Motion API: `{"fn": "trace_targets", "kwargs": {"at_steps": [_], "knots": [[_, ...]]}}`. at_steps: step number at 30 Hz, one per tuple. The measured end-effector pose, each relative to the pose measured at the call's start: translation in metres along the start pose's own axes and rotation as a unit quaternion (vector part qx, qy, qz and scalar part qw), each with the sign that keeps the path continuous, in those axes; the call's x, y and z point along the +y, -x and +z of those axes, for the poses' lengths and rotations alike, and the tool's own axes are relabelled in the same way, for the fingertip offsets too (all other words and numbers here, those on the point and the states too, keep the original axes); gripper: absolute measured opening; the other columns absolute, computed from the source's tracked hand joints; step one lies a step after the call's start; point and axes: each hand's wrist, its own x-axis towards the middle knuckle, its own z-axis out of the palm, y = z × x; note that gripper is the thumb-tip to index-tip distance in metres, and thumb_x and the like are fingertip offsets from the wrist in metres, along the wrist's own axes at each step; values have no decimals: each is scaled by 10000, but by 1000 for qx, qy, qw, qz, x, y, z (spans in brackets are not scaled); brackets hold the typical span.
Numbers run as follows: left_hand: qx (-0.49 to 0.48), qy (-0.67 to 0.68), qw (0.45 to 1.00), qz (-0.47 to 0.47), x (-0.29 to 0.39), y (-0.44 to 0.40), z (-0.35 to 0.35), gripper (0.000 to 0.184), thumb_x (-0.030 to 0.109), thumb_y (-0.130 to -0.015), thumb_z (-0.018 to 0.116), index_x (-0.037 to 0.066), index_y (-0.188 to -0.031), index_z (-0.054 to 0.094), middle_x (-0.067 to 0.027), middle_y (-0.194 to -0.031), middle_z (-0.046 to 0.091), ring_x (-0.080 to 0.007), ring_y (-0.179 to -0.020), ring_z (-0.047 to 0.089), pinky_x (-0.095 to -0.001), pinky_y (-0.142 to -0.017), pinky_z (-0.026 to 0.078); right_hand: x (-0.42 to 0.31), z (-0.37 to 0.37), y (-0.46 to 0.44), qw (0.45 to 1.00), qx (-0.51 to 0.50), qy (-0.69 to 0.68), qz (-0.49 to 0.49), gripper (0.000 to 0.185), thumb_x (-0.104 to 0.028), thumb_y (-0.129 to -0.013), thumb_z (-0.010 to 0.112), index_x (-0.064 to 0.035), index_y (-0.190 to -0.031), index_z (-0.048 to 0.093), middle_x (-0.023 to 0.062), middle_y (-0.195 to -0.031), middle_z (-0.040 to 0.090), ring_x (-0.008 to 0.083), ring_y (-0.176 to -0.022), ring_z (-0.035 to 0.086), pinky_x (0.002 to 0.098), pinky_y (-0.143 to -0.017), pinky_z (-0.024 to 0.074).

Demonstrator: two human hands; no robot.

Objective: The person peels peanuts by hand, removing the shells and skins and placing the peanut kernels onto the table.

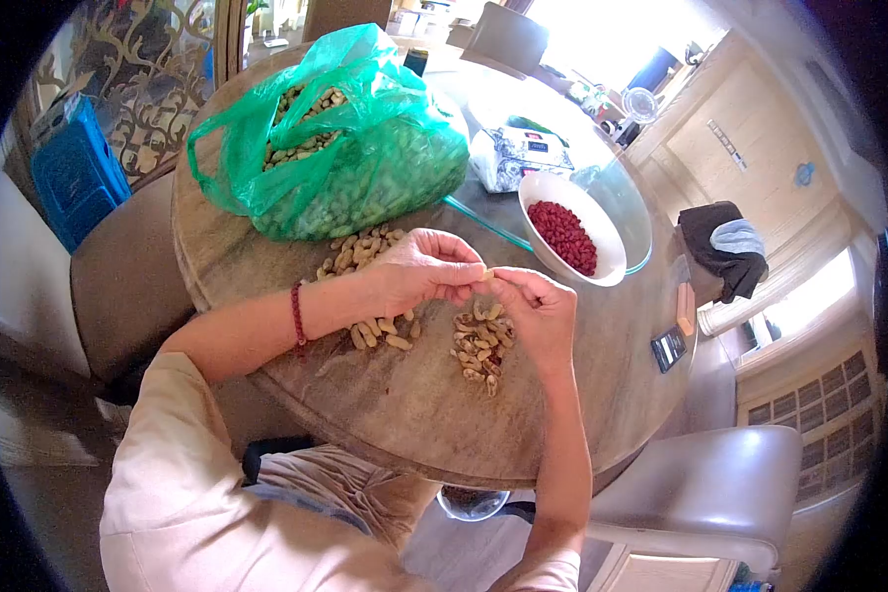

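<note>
While poised above the worktop, pinching a peanut with left fingers and right fingers. Nearer: shells; far right: red kernels.

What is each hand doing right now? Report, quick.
Left hand: closed, pinching a small peanut at the fingertips.
Right hand: closed, pinching the same peanut from the other side.

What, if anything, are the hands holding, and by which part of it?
Seemingly a peanut, pinched between left hand and right hand; which part cannot be told.
</note>
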Motion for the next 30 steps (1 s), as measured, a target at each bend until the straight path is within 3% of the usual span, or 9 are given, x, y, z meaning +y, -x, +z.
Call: {"fn": "trace_targets", "kwargs": {"at_steps": [5, 10, 13, 17, 23, 26, 30], "knots": [[-9, -56, 997, 51, -4, 0, 0, 151, 118, -790, 671, 1, -876, 628, -57, -765, 632, -98, -637, 581, -226, -592, 493, 0, 1, 2, 999, 12, -3, -35, 119, -81, -781, 667, 5, -863, 665, -26, -678, 620, -3, -559, 433, 161, -494, 352], [1, -121, 991, 62, -1, 1, 4, 158, 89, -768, 685, -19, -875, 644, -53, -721, 630, -91, -602, 573, -221, -559, 483, -2, 0, 4, 998, 16, 58, 10, 89, -70, -785, 654, 0, -839, 661, -76, -554, 473, -1, -519, 357, 175, -464, 294], [21, -139, 988, 64, 2, 4, 8, 126, 63, -756, 687, -19, -847, 657, -54, -693, 630, -89, -567, 565, -219, -533, 473, 2, 4, 4, 999, 6, 45, -25, 86, -76, -783, 656, -7, -833, 662, -84, -531, 398, 1, -512, 334, 181, -457, 273], [26, -169, 980, 105, 2, 2, 7, 73, 38, -736, 692, -6, -790, 670, -49, -675, 628, -79, -529, 549, -206, -496, 447, 1, 2, 3, 999, 14, 48, -11, 95, -82, -779, 661, -9, -841, 662, -86, -537, 393, 1, -510, 328, 178, -454, 266], [46, -325, 930, 167, 4, 5, 9, 76, 47, -705, 714, 14, -760, 674, -11, -683, 630, -48, -597, 536, -200, -536, 431, -1, -4, 1, 999, 7, 32, -12, 214, -89, -730, 702, -26, -929, 654, -88, -547, 360, 9, -502, 308, 183, -447, 255], [37, -299, 937, 176, -6, 1, 3, 71, 34, -691, 709, 18, -748, 669, -8, -692, 629, -47, -625, 530, -205, -559, 431, -7, -6, 2, 996, -59, 63, 10, 309, -96, -682, 735, -43, -972, 646, -67, -524, 337, 16, -487, 300, 193, -437, 265], [42, -358, 900, 247, -10, 1, 2, 69, 19, -679, 701, 18, -737, 662, -18, -692, 622, -58, -624, 532, -213, -558, 432, -2, 1, 3, 988, -77, 125, -57, 357, -126, -645, 768, -50, -969, 640, -23, -488, 331, 46, -455, 299, 214, -420, 281]]}}
